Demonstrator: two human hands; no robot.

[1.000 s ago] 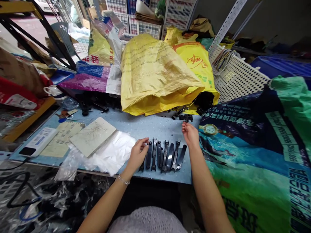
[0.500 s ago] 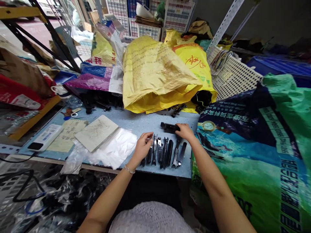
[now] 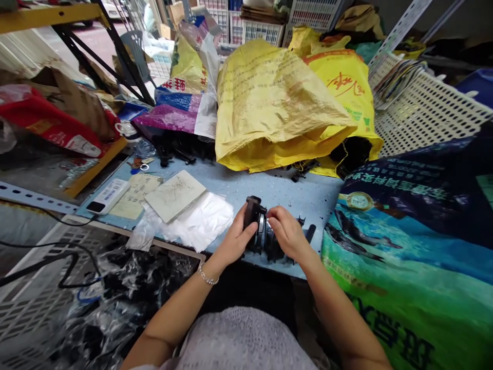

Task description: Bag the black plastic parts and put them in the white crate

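Note:
My left hand [image 3: 239, 239] grips a black plastic part [image 3: 252, 213] that stands upright, with a metal band showing below it. My right hand [image 3: 287, 234] closes from the other side, its fingertips against the same part. Under both hands lies a row of black plastic and metal parts [image 3: 269, 249], mostly hidden, with one dark end [image 3: 310, 234] showing to the right. Both hands rest over the blue-grey speckled table [image 3: 292, 192]. A beaded bracelet [image 3: 207, 277] circles my left wrist.
Clear plastic sheeting [image 3: 200, 221], a pale board [image 3: 175, 195] and papers [image 3: 133, 198] lie left of my hands. Small black parts [image 3: 304, 172] sit by a yellow woven sack [image 3: 277, 108]. A printed blue-green sack [image 3: 400, 257] crowds the right table edge.
My right hand has carried the black part from the table's middle to my left hand. Both hands now meet above the row. The whole view has shifted slightly to the left and down.

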